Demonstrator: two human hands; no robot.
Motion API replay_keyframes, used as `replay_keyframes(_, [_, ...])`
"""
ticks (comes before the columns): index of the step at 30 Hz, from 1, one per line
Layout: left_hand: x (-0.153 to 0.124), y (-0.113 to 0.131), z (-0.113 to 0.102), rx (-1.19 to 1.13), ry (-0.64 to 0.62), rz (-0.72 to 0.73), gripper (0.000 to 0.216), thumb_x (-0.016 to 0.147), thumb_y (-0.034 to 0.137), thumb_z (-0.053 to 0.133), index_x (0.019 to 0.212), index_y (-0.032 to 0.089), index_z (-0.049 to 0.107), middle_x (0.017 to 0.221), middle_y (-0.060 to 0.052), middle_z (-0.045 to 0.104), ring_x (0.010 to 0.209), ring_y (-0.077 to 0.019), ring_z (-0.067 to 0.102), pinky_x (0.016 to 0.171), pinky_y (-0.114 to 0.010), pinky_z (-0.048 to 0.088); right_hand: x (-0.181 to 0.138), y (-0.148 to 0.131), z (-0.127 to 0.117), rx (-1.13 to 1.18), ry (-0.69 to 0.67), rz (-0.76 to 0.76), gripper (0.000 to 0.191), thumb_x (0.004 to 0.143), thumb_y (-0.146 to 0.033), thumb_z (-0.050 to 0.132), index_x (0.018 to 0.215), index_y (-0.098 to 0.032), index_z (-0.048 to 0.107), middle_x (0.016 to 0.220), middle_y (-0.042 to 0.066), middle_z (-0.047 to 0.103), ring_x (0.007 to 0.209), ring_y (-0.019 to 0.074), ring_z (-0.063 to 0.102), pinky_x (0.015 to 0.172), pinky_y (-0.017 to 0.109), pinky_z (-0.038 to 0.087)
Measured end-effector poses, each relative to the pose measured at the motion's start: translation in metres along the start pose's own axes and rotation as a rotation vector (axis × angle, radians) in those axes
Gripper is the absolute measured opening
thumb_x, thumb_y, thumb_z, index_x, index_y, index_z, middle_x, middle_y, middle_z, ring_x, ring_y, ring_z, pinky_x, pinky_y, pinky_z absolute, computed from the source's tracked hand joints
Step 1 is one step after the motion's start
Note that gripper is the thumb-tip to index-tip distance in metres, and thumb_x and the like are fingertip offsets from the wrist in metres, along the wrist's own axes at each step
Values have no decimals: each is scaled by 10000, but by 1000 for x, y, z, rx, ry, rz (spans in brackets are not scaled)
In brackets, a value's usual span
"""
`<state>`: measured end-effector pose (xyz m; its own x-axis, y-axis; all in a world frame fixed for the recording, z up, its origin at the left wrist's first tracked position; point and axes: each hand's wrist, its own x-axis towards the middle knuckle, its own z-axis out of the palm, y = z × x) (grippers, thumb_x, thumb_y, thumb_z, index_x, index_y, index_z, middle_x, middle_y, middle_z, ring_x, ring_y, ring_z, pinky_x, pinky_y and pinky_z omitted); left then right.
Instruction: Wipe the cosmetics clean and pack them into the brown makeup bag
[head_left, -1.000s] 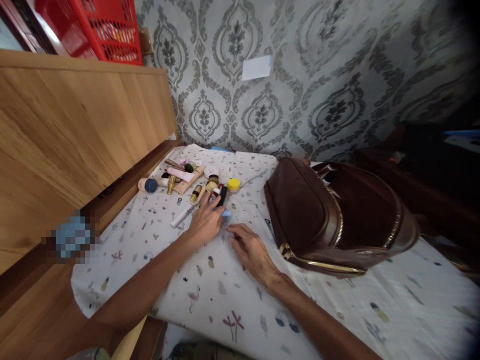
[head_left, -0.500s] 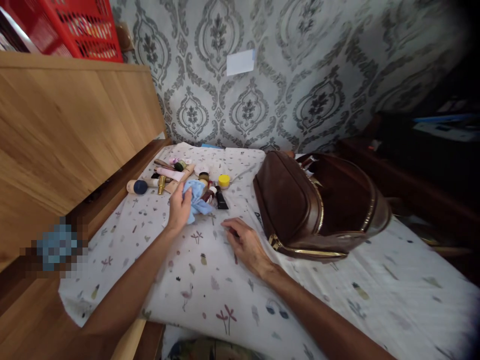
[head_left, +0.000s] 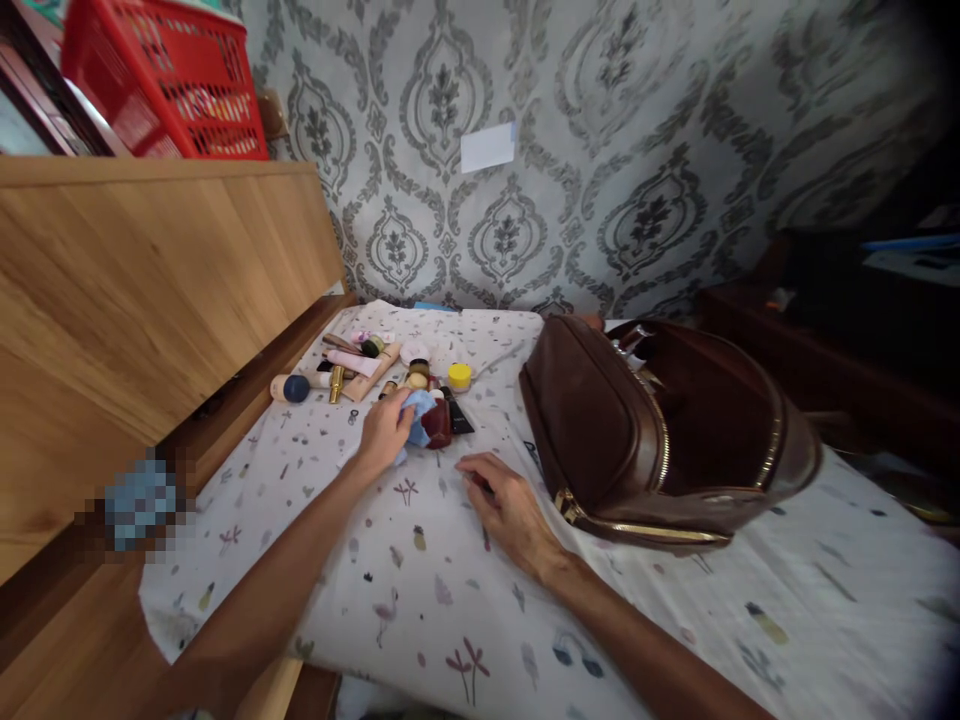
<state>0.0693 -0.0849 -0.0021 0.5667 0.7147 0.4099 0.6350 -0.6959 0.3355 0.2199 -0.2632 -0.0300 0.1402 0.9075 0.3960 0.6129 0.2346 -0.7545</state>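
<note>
Currently, left hand (head_left: 386, 432) holds 1 blue cloth (head_left: 417, 408) beside a dark-red container (head_left: 438, 426); right hand (head_left: 508, 512) rests, grip loosely parted.

Left hand (head_left: 384, 438) grips crumpled blue cloth (head_left: 420, 408) against dark red item (head_left: 437, 425), black tube (head_left: 459, 418) just beside. Right hand (head_left: 510, 502), fingers loosely curled, rests on printed white sheet (head_left: 420, 600) near unzipped brown bag (head_left: 581, 420). Beyond left hand, cosmetics cluster: pink tube (head_left: 354, 361), gold-coloured tube (head_left: 337, 384), yellow-lidded jar (head_left: 459, 376). Behind, patterned wallpaper (head_left: 506, 237) bears white card (head_left: 487, 148); red basket (head_left: 176, 85) sits atop wooden panel (head_left: 172, 290) at left.
</note>
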Motion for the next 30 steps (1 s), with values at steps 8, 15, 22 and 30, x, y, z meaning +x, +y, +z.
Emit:
replay_keyframes(8, [81,-59,-23,331,-124,-74,323,899,75,492,1173,155,641,1266,-172,638,1258,-311,531,1000,-394,480,2,0,-1,-7,7,-10,233,914,-170,484,1010,-211,693,1007,80,724,828,201,684,739,335,577])
replay_keyframes(15, [54,-85,-40,395,-265,-50,314,889,83,493,1150,176,643,1262,-150,645,1242,-291,568,1001,-413,495,2,3,-1,4,-8,-9,226,926,-180,479,999,-213,690,1020,84,720,849,202,690,763,338,577])
replay_keyframes(22, [-9,-99,-59,376,-239,-100,365,909,81,438,1163,215,663,1254,-107,683,1188,-262,624,944,-365,524,3,4,-1,-7,-27,-20,234,925,-173,481,992,-208,703,1024,91,718,886,216,694,809,365,579])
replay_keyframes(30, [22,-134,-82,396,-74,-314,403,950,149,392,1276,183,627,1163,-96,734,1107,-248,670,930,-323,505,3,4,-1,-5,-55,-15,228,933,-183,483,993,-209,702,1069,101,712,893,207,694,788,346,584])
